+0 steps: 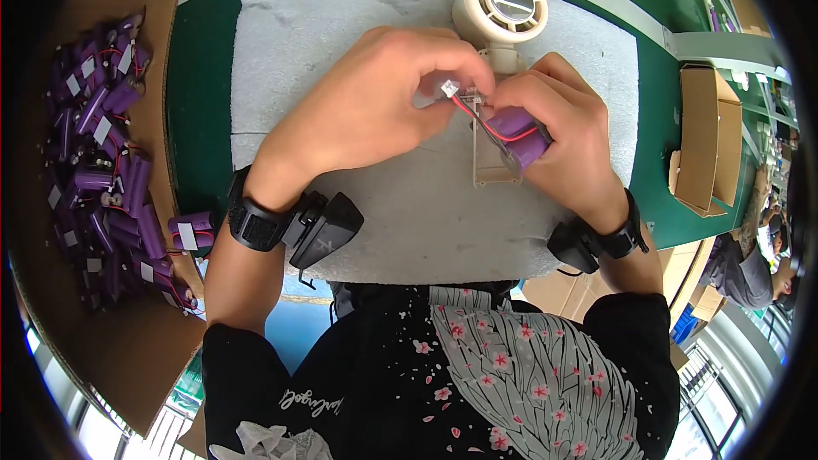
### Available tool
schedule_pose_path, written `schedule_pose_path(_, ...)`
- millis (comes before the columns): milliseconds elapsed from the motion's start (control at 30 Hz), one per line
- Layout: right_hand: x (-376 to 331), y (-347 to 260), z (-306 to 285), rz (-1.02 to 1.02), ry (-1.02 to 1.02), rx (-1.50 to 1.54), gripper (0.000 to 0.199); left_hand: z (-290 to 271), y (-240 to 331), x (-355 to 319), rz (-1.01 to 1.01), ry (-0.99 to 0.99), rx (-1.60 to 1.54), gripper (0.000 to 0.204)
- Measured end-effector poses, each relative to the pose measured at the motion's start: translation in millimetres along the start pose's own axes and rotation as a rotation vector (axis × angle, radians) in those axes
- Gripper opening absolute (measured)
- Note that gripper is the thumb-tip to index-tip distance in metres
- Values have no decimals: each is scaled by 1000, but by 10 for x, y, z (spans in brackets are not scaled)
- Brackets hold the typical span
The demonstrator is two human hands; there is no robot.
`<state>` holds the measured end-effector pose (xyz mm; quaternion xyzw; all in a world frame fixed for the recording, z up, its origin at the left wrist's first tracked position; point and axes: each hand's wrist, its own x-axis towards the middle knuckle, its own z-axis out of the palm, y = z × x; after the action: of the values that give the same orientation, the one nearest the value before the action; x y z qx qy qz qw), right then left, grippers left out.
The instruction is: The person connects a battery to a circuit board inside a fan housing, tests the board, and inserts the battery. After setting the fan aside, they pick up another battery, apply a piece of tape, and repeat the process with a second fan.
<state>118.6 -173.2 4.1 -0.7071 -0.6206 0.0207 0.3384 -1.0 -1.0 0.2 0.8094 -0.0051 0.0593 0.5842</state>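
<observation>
Purple cylindrical battery pack (pixel 528 149) with red and black wires (pixel 466 108) is just right of the frame's centre, gripped by the right hand (pixel 567 115) beside the round-headed cream plastic fan (pixel 500 5); whether the left hand (pixel 375 98) grips the small white plastic plug (pixel 449 88), I cannot tell

The foam mat (pixel 392 226) lies bare on the near side, black wrist devices (pixel 332 230) jutting in. Ahead of the left hand (pixel 383 89) and right hand (pixel 562 111), the round fan head (pixel 503 4) stands in the way; a carton (pixel 162 102) walls the left. Clearance beneath both hands is hard to judge.
</observation>
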Motion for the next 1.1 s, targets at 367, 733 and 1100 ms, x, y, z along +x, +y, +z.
schedule_pose_path(367,29,-18,0,11,-14,7,24,19,-80,-24,122,100,162,31)
schedule_pose_path(733,-16,29,-22,32,-31,99,23,49,25,-12,-22,27,-42,24)
schedule_pose_path(1100,-70,115,-137,151,246,285,24,17,-18,-7,-53,14,-32,17)
